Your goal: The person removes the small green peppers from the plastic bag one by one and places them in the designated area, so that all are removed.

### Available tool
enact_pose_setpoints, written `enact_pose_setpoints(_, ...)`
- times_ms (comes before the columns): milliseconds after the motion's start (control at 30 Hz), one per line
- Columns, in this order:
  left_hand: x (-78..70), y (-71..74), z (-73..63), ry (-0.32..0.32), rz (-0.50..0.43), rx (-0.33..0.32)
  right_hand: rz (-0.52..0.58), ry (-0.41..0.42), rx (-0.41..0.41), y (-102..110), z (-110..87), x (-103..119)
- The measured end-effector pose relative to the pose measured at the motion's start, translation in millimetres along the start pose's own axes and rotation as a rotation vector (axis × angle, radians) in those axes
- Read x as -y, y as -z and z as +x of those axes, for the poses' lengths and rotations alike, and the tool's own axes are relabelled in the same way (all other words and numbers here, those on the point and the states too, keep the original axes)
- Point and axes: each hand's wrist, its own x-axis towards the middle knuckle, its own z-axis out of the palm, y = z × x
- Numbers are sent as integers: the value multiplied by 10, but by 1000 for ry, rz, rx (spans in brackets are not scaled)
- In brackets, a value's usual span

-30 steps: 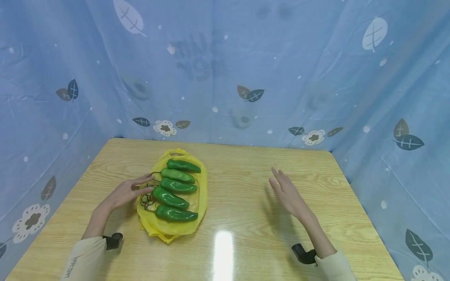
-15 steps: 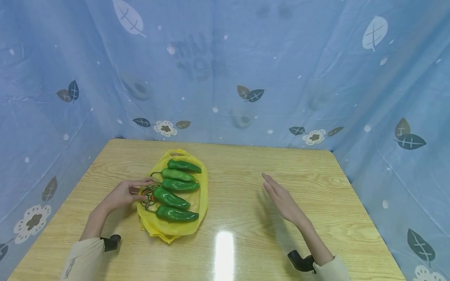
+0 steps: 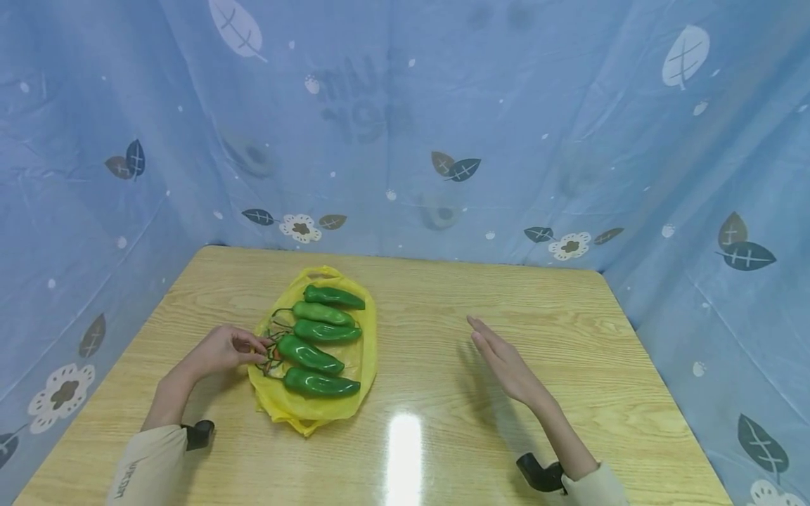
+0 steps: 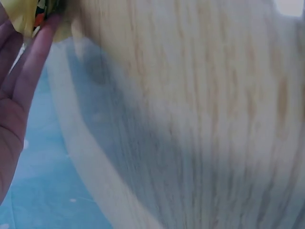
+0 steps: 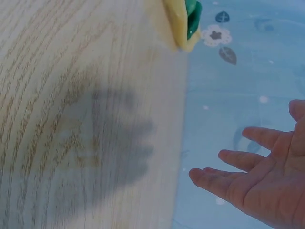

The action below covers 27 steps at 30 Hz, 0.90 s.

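Observation:
Several large glossy green peppers (image 3: 321,383) lie side by side on a crumpled yellow plastic bag (image 3: 365,351), at the left of the table. A tangle of thin dark green stems with small red pieces (image 3: 273,357) sits at the bag's left side. My left hand (image 3: 221,349) reaches in from the left, thumb and fingertips drawn together at this tangle, pinching its edge; the fingers partly cover it. In the left wrist view, the fingertips meet dark green and orange bits on the bag. My right hand (image 3: 509,365) is held over the table on the right, fingers straight, holding nothing.
The light wooden table (image 3: 436,309) has a bright reflection near its front middle. A blue patterned curtain (image 3: 405,119) hangs behind it and along both sides. Black wrist mounts (image 3: 541,474) stick out from both wrists.
My left hand's spread fingers have drawn together at the stems and small red pieces. My right hand has moved slightly left and toward me. The green peppers have stayed in place.

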Motion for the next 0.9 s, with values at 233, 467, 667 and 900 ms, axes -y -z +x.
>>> enact_pose_setpoints(233,-1,0,-9,22,10,-12,137,2,135,-34,115,-32)
enact_pose_setpoints(467,18,-24,-10,37,-14,-4,468,-63,324,-157,369,-72)
enact_pose_setpoints(667,22,-32,-13,30,-38,1,609,-52,350,-293,539,-65)
enact_pose_setpoints(900,45,-26,-25,24,-46,13,606,-46,303,-449,640,-33)
